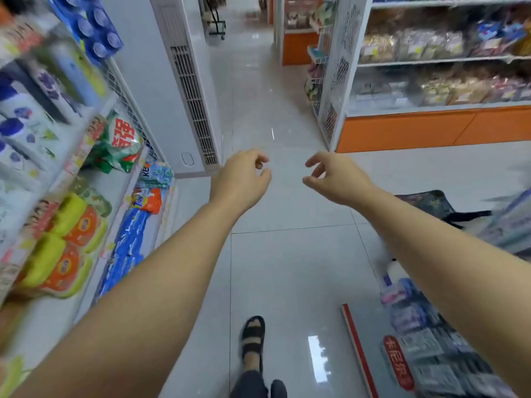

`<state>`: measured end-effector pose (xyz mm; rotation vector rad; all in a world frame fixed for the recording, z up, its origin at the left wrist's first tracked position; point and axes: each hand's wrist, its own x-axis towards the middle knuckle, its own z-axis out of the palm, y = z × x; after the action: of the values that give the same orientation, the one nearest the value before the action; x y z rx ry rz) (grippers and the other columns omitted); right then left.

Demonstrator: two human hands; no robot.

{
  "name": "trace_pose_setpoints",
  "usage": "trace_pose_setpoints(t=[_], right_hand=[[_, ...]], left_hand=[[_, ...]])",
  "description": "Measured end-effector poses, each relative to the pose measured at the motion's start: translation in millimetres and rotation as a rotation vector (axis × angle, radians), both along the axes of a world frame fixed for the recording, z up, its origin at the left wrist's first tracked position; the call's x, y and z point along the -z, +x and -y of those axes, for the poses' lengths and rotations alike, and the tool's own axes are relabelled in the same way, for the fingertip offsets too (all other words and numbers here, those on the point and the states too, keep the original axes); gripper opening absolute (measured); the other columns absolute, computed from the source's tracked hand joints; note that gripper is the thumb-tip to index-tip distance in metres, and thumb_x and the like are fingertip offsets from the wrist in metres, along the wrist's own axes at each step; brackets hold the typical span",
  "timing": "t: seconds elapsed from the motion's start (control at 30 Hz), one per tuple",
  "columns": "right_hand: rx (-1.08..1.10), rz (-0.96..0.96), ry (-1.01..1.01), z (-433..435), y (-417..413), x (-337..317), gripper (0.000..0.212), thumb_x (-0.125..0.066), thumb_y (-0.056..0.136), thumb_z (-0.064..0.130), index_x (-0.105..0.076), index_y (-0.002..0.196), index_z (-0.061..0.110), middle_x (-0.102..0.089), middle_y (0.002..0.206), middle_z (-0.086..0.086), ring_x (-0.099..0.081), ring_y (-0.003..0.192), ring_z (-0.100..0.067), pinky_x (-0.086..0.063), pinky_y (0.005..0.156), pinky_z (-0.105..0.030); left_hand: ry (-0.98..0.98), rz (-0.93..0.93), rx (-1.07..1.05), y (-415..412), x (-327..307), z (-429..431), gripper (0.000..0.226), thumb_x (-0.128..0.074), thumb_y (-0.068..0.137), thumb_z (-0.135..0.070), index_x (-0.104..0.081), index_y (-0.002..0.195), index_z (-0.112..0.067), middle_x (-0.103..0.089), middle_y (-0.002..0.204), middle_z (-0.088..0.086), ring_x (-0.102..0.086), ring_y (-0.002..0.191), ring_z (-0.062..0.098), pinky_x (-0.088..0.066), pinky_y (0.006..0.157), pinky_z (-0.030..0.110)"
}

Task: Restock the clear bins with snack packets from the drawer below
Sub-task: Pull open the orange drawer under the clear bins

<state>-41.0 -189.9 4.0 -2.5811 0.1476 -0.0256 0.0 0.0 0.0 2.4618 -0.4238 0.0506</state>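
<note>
My left hand (241, 175) and my right hand (330, 176) are stretched out in front of me over the shop aisle floor, side by side and apart. Both hang with loosely curled fingers and hold nothing. Far ahead on the right, a shelf unit carries clear bins of snack packets (436, 87) above orange drawer fronts (431, 127). Both hands are well short of that unit.
Shelves of detergent bags (120, 139) and packs line my left. A tall white air conditioner (189, 90) stands ahead left. A low display with a red edge (359, 349) and a dark bag (431, 205) sit on my right. My sandalled foot (253, 340) is on the tiled floor.
</note>
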Motion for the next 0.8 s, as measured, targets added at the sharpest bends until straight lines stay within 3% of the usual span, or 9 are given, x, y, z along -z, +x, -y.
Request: trace_pose_setpoints(t=[0.07, 0.23, 0.33, 0.5, 0.67, 0.8], right_hand=[[0.044, -0.037, 0.015, 1.7, 27.1, 12.9, 0.033, -0.061, 0.088, 0.033, -0.058, 0.119, 0.023, -0.059, 0.092, 0.011, -0.053, 0.091, -0.013, -0.045, 0.078, -0.031], [0.092, -0.117, 0.047, 17.0, 105.5, 33.0, 0.033, -0.060, 0.089, 0.034, -0.057, 0.120, 0.023, -0.059, 0.090, 0.013, -0.056, 0.090, -0.015, -0.050, 0.083, -0.036], [0.148, -0.124, 0.044, 41.4, 144.2, 44.8, 0.032, -0.060, 0.089, 0.033, -0.057, 0.119, 0.023, -0.059, 0.091, 0.012, -0.055, 0.086, -0.014, -0.046, 0.076, -0.031], [0.244, -0.201, 0.078, 96.6, 190.4, 55.6, 0.032, -0.060, 0.088, 0.038, -0.056, 0.118, 0.026, -0.058, 0.094, 0.013, -0.059, 0.092, -0.016, -0.050, 0.083, -0.036], [0.313, -0.193, 0.069, 173.3, 243.9, 55.0, 0.033, -0.059, 0.089, 0.037, -0.056, 0.119, 0.024, -0.059, 0.097, 0.010, -0.057, 0.092, -0.015, -0.045, 0.076, -0.031], [0.345, -0.197, 0.091, 236.1, 287.3, 46.0, 0.033, -0.059, 0.090, 0.035, -0.057, 0.120, 0.022, -0.059, 0.096, 0.009, -0.057, 0.091, -0.015, -0.048, 0.080, -0.033]], left_hand=[[-0.003, -0.050, -0.028, 24.7, 14.4, 3.9, 0.024, -0.050, 0.091, -0.029, -0.061, 0.112, -0.028, -0.061, 0.102, -0.012, -0.057, 0.096, 0.013, -0.047, 0.082, 0.033], [0.062, -0.137, 0.008, 107.3, 41.3, 23.2, 0.023, -0.048, 0.093, -0.030, -0.059, 0.114, -0.031, -0.055, 0.095, -0.018, -0.053, 0.093, 0.008, -0.033, 0.073, 0.025], [0.067, -0.154, 0.052, 159.0, 45.9, 47.2, 0.024, -0.047, 0.093, -0.030, -0.059, 0.113, -0.032, -0.058, 0.095, -0.017, -0.055, 0.092, 0.008, -0.037, 0.074, 0.026], [0.063, -0.196, 0.170, 224.7, 43.9, 113.5, 0.024, -0.047, 0.092, -0.028, -0.061, 0.112, -0.031, -0.057, 0.089, -0.017, -0.057, 0.091, 0.011, -0.049, 0.085, 0.034], [0.077, -0.207, 0.228, 288.2, 46.8, 190.6, 0.024, -0.048, 0.092, -0.029, -0.060, 0.112, -0.031, -0.056, 0.087, -0.016, -0.054, 0.090, 0.008, -0.042, 0.080, 0.026], [0.084, -0.233, 0.251, 334.0, 43.9, 254.0, 0.024, -0.047, 0.093, -0.029, -0.060, 0.113, -0.031, -0.058, 0.091, -0.016, -0.056, 0.092, 0.009, -0.040, 0.078, 0.025]])
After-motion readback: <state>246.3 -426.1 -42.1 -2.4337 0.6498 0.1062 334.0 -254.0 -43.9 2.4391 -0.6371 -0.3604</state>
